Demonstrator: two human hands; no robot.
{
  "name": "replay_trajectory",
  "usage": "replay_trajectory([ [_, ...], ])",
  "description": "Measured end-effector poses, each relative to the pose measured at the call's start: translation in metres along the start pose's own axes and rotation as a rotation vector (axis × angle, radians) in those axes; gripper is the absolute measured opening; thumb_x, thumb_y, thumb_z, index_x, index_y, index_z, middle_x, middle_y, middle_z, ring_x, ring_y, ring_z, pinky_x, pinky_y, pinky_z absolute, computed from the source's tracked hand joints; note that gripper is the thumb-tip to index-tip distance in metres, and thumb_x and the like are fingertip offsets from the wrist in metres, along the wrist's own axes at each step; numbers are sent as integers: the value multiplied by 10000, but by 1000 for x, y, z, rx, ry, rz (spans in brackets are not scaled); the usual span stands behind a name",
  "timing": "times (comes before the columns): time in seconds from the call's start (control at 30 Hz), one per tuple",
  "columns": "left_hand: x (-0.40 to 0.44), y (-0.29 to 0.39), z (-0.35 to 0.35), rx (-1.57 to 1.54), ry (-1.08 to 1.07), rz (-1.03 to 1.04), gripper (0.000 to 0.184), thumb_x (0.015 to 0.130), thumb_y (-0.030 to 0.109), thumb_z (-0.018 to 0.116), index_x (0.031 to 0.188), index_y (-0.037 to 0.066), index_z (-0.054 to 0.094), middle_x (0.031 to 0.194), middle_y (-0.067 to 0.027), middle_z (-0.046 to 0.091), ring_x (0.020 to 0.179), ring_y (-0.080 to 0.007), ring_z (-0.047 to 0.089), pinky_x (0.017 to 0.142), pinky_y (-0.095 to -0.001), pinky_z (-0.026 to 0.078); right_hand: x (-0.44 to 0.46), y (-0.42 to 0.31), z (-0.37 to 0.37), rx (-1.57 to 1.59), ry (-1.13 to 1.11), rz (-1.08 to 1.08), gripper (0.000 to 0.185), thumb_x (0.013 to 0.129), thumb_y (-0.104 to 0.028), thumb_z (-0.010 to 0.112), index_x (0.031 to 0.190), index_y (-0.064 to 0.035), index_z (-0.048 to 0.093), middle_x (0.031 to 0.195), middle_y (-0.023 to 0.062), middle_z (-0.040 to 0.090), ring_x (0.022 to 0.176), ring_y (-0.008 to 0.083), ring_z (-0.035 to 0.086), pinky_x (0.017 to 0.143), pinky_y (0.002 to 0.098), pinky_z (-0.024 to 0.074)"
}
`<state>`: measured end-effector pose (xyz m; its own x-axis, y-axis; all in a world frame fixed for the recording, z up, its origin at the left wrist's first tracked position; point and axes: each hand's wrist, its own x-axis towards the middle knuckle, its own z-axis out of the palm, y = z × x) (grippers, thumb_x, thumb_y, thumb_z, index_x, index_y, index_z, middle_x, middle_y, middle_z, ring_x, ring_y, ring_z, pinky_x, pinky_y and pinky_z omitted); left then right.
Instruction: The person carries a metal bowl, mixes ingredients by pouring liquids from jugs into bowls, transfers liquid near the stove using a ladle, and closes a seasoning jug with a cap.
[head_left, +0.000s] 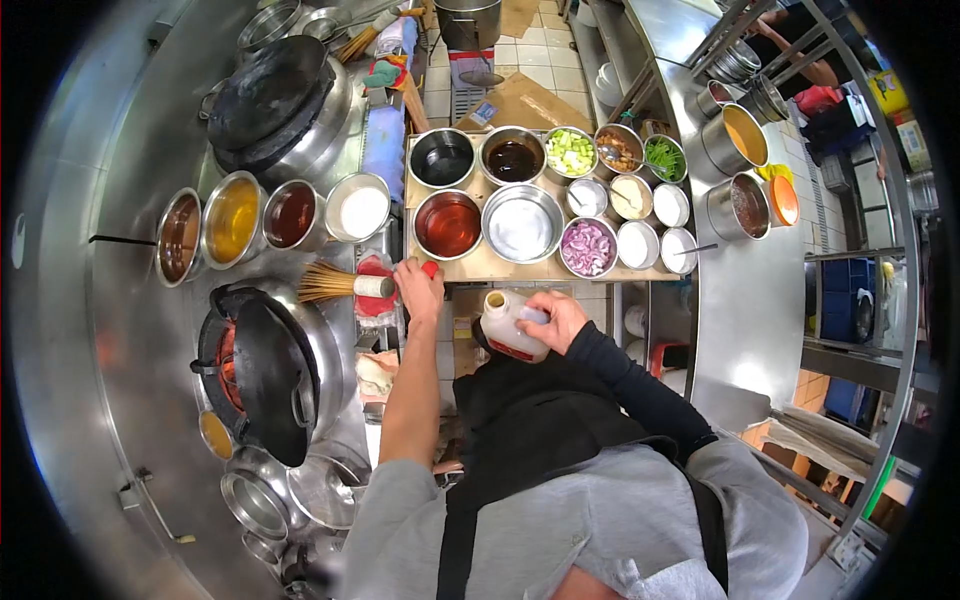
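Observation:
My right hand (560, 320) grips the handle of a pale plastic jug (513, 325). The jug is uncapped, tilted a little, and held in front of my apron. At the near left corner of the wooden board (470, 268), my left hand (418, 288) is closed on a small red cap (430, 269). A bamboo brush (335, 284) lies just left of that hand, on a red cloth (373, 268). Beyond the jug stand a metal bowl of clear liquid (522, 224) and a bowl of reddish liquid (447, 224).
Two black woks (275, 380) sit on the stove at left, with sauce pots (235, 220) between them. Bowls of chopped onion (588, 248) and celery (570, 152) stand on the board. Pots (735, 137) line the right counter. Another person's arm (800, 55) shows at upper right.

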<state>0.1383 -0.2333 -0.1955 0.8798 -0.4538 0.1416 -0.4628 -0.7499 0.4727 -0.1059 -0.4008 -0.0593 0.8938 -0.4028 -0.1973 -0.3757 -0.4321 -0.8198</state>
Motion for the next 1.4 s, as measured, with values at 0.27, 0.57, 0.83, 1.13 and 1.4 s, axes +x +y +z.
replay_trajectory([
  [0.27,-91,23,-38,-1594,-565,-928,616,999,574,559,1287,30,580,1255,-125,654,1163,-267,615,1009,-462,477,39,-20,-31,745,53,276,198,901,-169,765,967,-3,679,800,-10,653,733,56,564,665,246,448],
  [0.57,-35,92,-89,-2018,-262,-758,828,997,699,410,1525,61,394,1497,-133,520,1332,-299,548,1115,-481,446,118,-3,-27,1008,36,269,182,933,-185,720,872,-18,679,706,-26,581,642,70,474,645,226,359],
  [0.83,68,113,-82,-1622,-383,-685,573,1001,411,605,1415,28,503,1331,-134,644,1175,-256,656,1018,-417,521,203,37,-32,984,171,283,280,935,-285,722,946,-8,688,803,11,637,738,121,573,721,253,436],
  [1.13,179,148,-62,-1190,-579,-799,594,917,480,663,1352,81,594,1265,-119,694,1108,-261,686,959,-434,544,240,59,-40,1281,114,626,454,973,-386,637,1238,-20,591,1085,110,677,993,255,694,820,430,598],
  [1.4,225,141,-45,-1013,-779,-898,648,854,581,678,1322,135,634,1271,-106,689,1095,-283,682,941,-478,543,233,79,-37,881,190,452,376,984,-232,592,1271,11,600,1177,172,630,1046,287,669,823,447,578],
])
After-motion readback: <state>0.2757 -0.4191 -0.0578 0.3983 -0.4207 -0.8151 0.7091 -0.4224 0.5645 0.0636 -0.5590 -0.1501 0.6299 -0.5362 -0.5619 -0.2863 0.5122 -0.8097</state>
